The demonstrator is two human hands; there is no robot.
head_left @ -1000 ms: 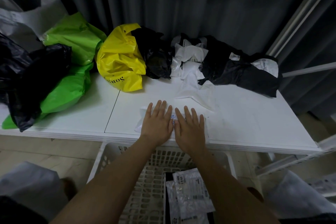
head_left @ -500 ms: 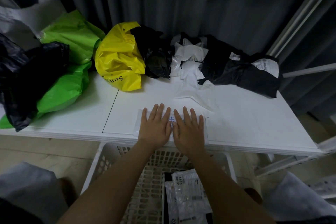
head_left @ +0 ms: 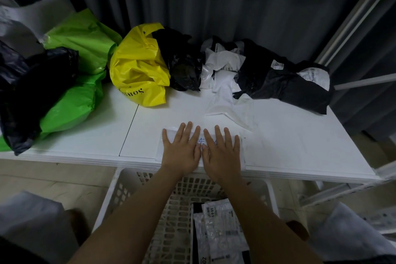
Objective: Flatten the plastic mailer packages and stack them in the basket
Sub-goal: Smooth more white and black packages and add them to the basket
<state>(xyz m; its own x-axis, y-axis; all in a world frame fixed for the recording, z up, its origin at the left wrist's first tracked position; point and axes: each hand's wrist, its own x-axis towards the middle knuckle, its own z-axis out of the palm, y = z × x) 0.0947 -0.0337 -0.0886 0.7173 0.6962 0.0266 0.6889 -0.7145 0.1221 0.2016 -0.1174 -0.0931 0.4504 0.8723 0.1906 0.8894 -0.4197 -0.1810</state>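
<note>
A small white mailer [head_left: 169, 133] with blue writing lies flat at the front edge of the white table [head_left: 300, 146]. My left hand [head_left: 182, 150] and my right hand [head_left: 220, 152] press down on it side by side, palms flat and fingers spread. Below the table edge stands a white lattice basket [head_left: 128, 193] that holds flattened mailers [head_left: 220, 229] with printed labels. Along the back of the table lie crumpled mailers: a yellow one [head_left: 137, 68], a black one [head_left: 182, 64], white ones [head_left: 225, 77] and a larger black one [head_left: 285, 83].
At the left of the table sit green bags [head_left: 83, 43] and a black bag [head_left: 27, 88], with a grey-white one [head_left: 32, 15] behind. A dark curtain hangs behind the table. A white metal shelf frame [head_left: 360, 79] stands on the right. My knees flank the basket.
Both hands have slid a little toward the front edge on the white mailer, still pressing it flat. Nothing else has moved.
</note>
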